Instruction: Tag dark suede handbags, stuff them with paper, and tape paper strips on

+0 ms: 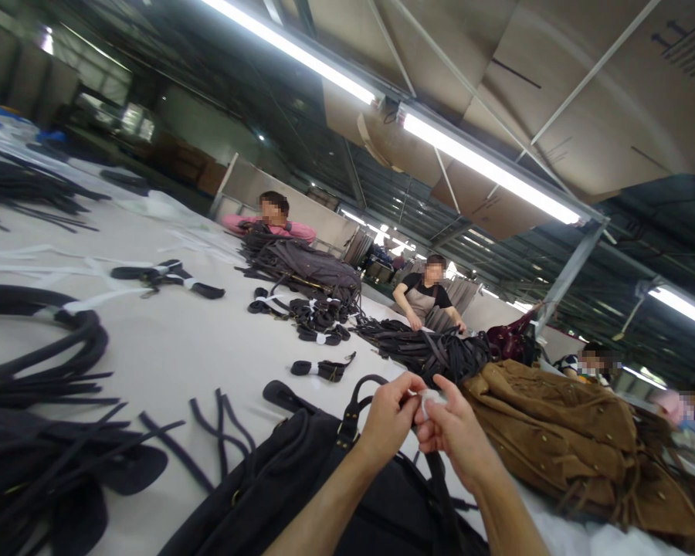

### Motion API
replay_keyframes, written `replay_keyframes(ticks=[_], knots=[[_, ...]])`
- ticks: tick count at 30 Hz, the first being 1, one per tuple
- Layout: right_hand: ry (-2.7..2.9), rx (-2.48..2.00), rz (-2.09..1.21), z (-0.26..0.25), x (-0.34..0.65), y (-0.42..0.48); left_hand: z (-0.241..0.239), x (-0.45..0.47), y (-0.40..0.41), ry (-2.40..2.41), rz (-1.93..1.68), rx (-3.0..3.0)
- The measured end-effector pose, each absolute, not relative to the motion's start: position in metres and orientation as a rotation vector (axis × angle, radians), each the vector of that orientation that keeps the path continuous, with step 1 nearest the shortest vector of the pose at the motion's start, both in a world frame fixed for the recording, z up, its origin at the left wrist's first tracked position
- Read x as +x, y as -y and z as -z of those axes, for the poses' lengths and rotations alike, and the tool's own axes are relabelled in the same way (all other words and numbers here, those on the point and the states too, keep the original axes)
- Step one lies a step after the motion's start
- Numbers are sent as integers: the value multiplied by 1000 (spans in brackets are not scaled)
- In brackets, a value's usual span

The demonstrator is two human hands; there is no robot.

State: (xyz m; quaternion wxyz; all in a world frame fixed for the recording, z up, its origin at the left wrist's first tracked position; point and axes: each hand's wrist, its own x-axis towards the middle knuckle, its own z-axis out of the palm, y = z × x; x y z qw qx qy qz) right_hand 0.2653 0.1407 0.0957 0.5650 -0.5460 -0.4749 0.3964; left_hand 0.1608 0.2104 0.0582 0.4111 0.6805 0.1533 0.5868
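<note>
A black bag (pixel 301 471) lies in front of me on the table, its dark handle (pixel 353 408) standing up and passing behind my hands. Between my hands is a small piece of white wrapping (pixel 432 398), which seems to sit around the handle. My left hand (pixel 389 413) is closed, thumb and fingertips pinching at the wrapping's left side. On the other side my right hand (pixel 452 423) is closed on the wrapping, with its index finger raised. The fingers hide part of the handle, so how far the wrapping goes round cannot be made out.
Brown bags (pixel 556 432) are piled to the right. Black bags and straps (pixel 46 463) lie at left. Bundled straps (pixel 321 369) dot the white table (pixel 243 347). Across it, a co-worker in an apron (pixel 425 297) handles dark straps; another person in pink (pixel 272 224) sits behind dark bags.
</note>
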Motion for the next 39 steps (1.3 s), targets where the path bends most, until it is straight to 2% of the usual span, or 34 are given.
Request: replay_keyframes(ticks=[6, 13, 23, 25, 29, 31, 34, 39], knots=[[1033, -1252, -951, -95, 265, -145, -54, 159, -216, -375, -1451, 1780], [804, -1082, -1269, -92, 278, -152, -51, 158, -218, -406, -1463, 1838], [1142, -1409, -1062, -104, 280, -147, -52, 159, -214, -464, -1476, 1915], [1312, -1529, -915, -106, 286, -148, -51, 159, -215, -469, -1482, 1947], [1679, -1621, -277, -103, 293, -150, -50, 159, -217, -487, -1503, 1995], [1725, -1629, -66, -100, 292, -150, -49, 159, -217, -502, -1515, 2007], [1703, -1633, 94, -95, 291, -152, -47, 160, -218, -511, -1521, 2049], [1540, -1502, 39, -100, 304, -163, -37, 164, -221, -529, -1527, 2148]])
